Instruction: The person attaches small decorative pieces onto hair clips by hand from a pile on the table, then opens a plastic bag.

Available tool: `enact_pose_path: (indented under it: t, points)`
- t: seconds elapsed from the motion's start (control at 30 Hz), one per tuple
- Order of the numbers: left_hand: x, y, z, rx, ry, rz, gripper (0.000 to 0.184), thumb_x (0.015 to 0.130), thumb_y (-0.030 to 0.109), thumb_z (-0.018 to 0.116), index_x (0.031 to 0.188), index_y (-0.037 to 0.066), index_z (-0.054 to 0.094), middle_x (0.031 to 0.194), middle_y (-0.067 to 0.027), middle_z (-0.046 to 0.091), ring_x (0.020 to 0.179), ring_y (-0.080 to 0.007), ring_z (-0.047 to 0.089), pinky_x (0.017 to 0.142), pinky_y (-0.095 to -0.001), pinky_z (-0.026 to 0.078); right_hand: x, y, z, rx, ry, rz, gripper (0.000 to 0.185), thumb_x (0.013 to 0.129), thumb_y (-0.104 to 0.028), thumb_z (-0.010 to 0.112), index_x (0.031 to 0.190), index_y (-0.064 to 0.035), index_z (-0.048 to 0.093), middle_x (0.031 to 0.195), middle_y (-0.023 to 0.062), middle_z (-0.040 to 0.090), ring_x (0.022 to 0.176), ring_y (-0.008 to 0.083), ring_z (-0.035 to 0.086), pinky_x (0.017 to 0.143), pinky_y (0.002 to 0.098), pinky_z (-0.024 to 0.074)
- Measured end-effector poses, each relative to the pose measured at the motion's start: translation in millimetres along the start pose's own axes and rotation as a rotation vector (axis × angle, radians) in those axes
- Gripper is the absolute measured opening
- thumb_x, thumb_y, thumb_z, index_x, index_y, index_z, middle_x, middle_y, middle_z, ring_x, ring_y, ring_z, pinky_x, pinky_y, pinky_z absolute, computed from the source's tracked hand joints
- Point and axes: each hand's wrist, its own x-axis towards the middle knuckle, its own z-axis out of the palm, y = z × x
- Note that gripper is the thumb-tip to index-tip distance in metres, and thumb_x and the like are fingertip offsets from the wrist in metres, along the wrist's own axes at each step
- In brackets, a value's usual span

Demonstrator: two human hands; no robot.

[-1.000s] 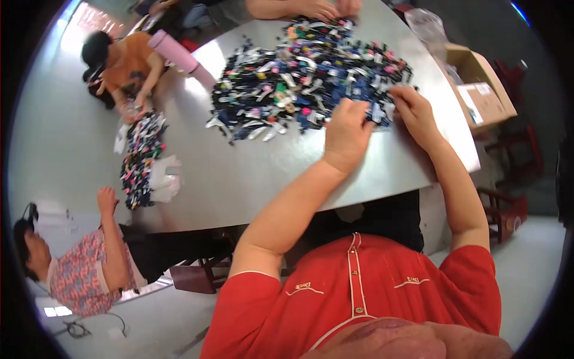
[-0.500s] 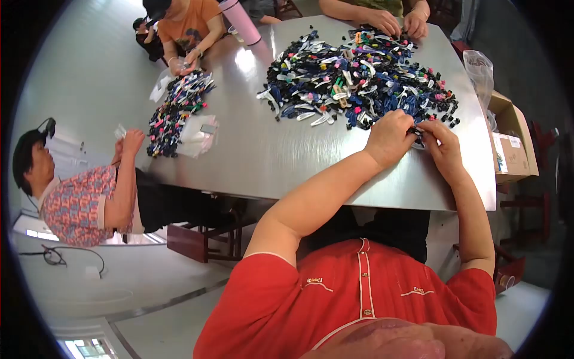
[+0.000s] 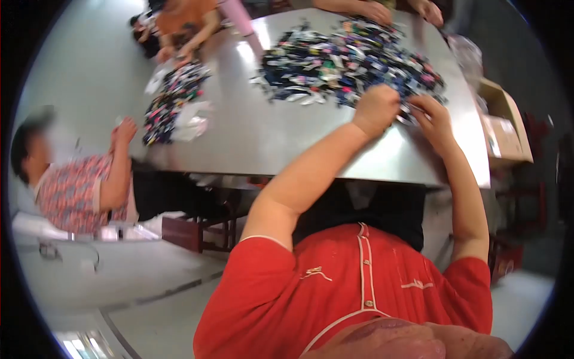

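Note:
Both hands are at the near right edge of a large pile of small hair clips [image 3: 311, 66], which mixes black, dark blue, white and brightly coloured pieces. My left hand [image 3: 376, 110] has its fingers curled together, knuckles up; whatever they hold is hidden. Beside it, my right hand [image 3: 435, 122] is closed with thumb and fingertips brought together, and blur hides what is in them. A small whitish, clear-looking piece [image 3: 406, 116] lies between and below the two hands; I cannot tell what it is.
The metal table [image 3: 251, 146] bears a second clip pile [image 3: 173, 99] at left with a clear plastic bag [image 3: 192, 119] beside it. A pink bottle [image 3: 237, 17] stands at the far side. Co-workers sit left and opposite. A cardboard box [image 3: 502, 134] is at right.
The whole view has shifted and blurred. The opposite co-worker's hands have moved apart. My hands stay close together at the pile's edge; the small black piece between them no longer shows clearly.

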Motion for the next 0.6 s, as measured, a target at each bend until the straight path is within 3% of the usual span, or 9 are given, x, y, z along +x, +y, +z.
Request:
enact_pose_path:
  t: [0.1,0.27,0.3,0.4,0.43,0.47,0.53,0.57,0.6]
  points:
    - [3,-1,-7,-0.018,0.033,-0.083,0.012,0.087,0.014,0.063,0.084,0.004,0.068,0.089,-0.0157,0.065,0.088,-0.0361,0.063,0.079,-0.0463,0.051,0,7,1,0.035,0.125,0.07,0.017,0.096,-0.007,0.065,0.111,-0.0006,0.069,0.092,0.0048,0.068,0.084,0.0116,0.06,0.076,0.0263,0.0483]
    - [3,-19,-14,0.111,0.08,-0.152,0.017,0.089,0.009,0.059,0.101,0.007,0.071,0.093,-0.014,0.066,0.088,-0.0365,0.064,0.08,-0.0461,0.052,7,29,-16,0.086,0.453,0.26,0.02,0.097,-0.007,0.063,0.116,-0.0023,0.068,0.09,0.0021,0.068,0.078,0.0086,0.059,0.072,0.0228,0.0483]
    - [3,-18,-16,0.116,0.022,-0.193,0.021,0.09,0.01,0.059,0.107,0.007,0.071,0.096,-0.0133,0.066,0.094,-0.0351,0.063,0.083,-0.0447,0.051,8,36,-19,0.081,0.461,0.266,0.02,0.097,-0.007,0.063,0.116,-0.0023,0.068,0.09,0.0021,0.068,0.078,0.0086,0.059,0.072,0.0228,0.0483]
    - [3,-10,-17,0.191,0.048,-0.093,0.019,0.091,0.011,0.059,0.105,0.006,0.071,0.101,-0.0111,0.066,0.1,-0.033,0.061,0.085,-0.0421,0.05,8,54,-22,-0.119,0.494,0.292,0.022,0.095,-0.005,0.063,0.116,-0.0037,0.069,0.091,0.0064,0.07,0.077,0.0164,0.065,0.073,0.0279,0.0509]
    - [4,-9,-18,0.12,-0.046,-0.165,0.03,0.088,0.025,0.068,0.111,0.006,0.07,0.115,-0.012,0.062,0.112,-0.0337,0.056,0.094,-0.0451,0.046,7,58,-23,-0.325,0.493,0.232,0.023,0.094,-0.004,0.061,0.115,-0.0048,0.069,0.094,0.0097,0.071,0.081,0.0226,0.067,0.076,0.0324,0.052]
    - [2,-5,-17,0.118,-0.049,-0.161,0.03,0.088,0.025,0.068,0.111,0.006,0.07,0.115,-0.012,0.062,0.112,-0.0337,0.056,0.094,-0.0451,0.046,6,61,-24,-0.528,0.487,0.17,0.024,0.093,-0.003,0.06,0.115,-0.0058,0.07,0.097,0.0129,0.072,0.085,0.0288,0.069,0.079,0.0369,0.0532]
    - [0,10,-16,0.319,-0.017,-0.124,0.055,0.08,0.043,0.075,0.122,0.009,0.068,0.127,-0.0153,0.056,0.121,-0.036,0.049,0.102,-0.0512,0.039,6,52,-24,-0.584,0.448,0.269,0.024,0.093,-0.002,0.058,0.114,-0.0063,0.07,0.102,0.0147,0.071,0.091,0.0327,0.068,0.083,0.0398,0.0527]
    - [-2,5,-10,0.297,-0.078,-0.175,0.075,0.073,0.058,0.076,0.132,0.012,0.063,0.139,-0.0184,0.048,0.132,-0.0389,0.04,0.109,-0.0569,0.029,6,49,-23,-0.64,0.404,0.363,0.025,0.092,-0.002,0.057,0.112,-0.0067,0.071,0.107,0.0166,0.07,0.098,0.0366,0.067,0.088,0.0428,0.0522]
    - [-3,6,-9,0.296,-0.079,-0.173,0.075,0.073,0.058,0.076,0.132,0.012,0.063,0.139,-0.0184,0.048,0.132,-0.0389,0.04,0.109,-0.0569,0.029,6,49,-24,-0.64,0.406,0.365,0.025,0.092,-0.002,0.057,0.112,-0.0067,0.071,0.107,0.0166,0.07,0.098,0.0366,0.067,0.088,0.0428,0.0522]
